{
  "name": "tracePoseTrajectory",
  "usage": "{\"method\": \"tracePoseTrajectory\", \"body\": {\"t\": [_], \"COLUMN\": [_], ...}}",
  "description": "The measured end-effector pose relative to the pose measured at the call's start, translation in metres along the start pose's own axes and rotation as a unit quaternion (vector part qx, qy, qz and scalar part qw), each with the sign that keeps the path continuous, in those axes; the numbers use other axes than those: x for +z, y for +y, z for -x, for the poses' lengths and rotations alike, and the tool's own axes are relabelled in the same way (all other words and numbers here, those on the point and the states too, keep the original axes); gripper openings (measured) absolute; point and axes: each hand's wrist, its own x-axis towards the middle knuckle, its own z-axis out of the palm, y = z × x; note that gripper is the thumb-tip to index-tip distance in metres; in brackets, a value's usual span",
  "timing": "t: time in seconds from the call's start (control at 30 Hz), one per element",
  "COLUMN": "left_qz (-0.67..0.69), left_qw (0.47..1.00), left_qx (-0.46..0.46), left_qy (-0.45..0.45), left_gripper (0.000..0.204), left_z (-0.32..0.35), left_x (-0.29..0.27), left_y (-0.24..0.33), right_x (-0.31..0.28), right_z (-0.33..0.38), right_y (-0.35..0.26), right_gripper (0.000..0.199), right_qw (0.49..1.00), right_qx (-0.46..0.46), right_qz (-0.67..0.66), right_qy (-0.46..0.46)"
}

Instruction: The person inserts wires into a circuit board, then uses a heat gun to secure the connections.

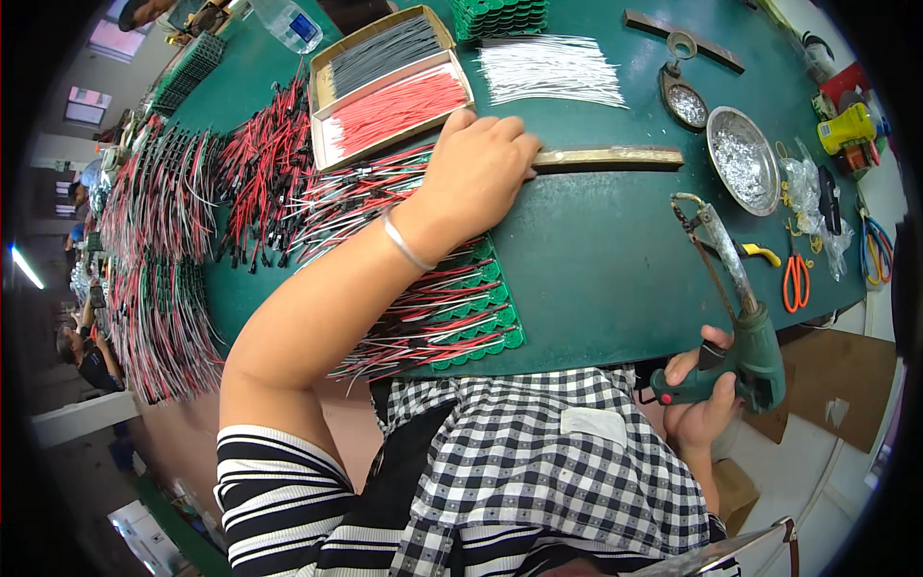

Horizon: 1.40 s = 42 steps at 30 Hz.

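My left hand (484, 171) reaches across the green table, its fingers curled over the left end of a narrow wooden strip (611, 158). Whether something small sits under those fingers is hidden. Beneath my left wrist and forearm lie red, white and black wires (361, 207) with connectors. Several green circuit boards (481, 317) with wires on them are by the table's front edge. At the right front, my right hand (702, 399) is closed around the handle of a green soldering gun (760, 361). The gun's metal tube points up and away, with a bent tip at its far end.
Behind my left hand stands a cardboard box (319, 139) of red and black wires, beside white wires (550, 72). At right are a metal bowl (765, 197) with silvery bits, orange-handled scissors (796, 284) and a yellow bottle (846, 128). Wired boards (159, 308) fill the left.
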Motion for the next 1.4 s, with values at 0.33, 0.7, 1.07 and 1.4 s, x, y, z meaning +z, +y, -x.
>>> {"method": "tracePoseTrajectory", "body": {"t": [0.33,0.7,1.07,1.4], "left_qz": [0.080,0.183,0.435,0.370], "left_qw": [0.996,0.915,0.850,0.888], "left_qx": [-0.014,-0.311,-0.276,-0.144], "left_qy": [0.038,-0.180,0.109,-0.231], "left_gripper": [0.029,0.041,0.022,0.033], "left_z": [0.020,0.058,0.068,0.101], "left_x": [-0.025,-0.068,-0.209,-0.060], "left_y": [-0.019,-0.066,-0.091,-0.019], "right_x": [0.027,0.048,0.047,0.059], "right_z": [-0.014,-0.019,-0.021,-0.009], "right_y": [-0.002,0.000,-0.002,0.002], "right_gripper": [0.054,0.051,0.046,0.043], "right_qw": [0.999,0.999,1.000,0.998], "right_qx": [-0.030,-0.017,-0.018,0.028], "right_qz": [-0.003,-0.030,-0.019,0.006], "right_qy": [-0.040,-0.031,0.005,0.061]}}
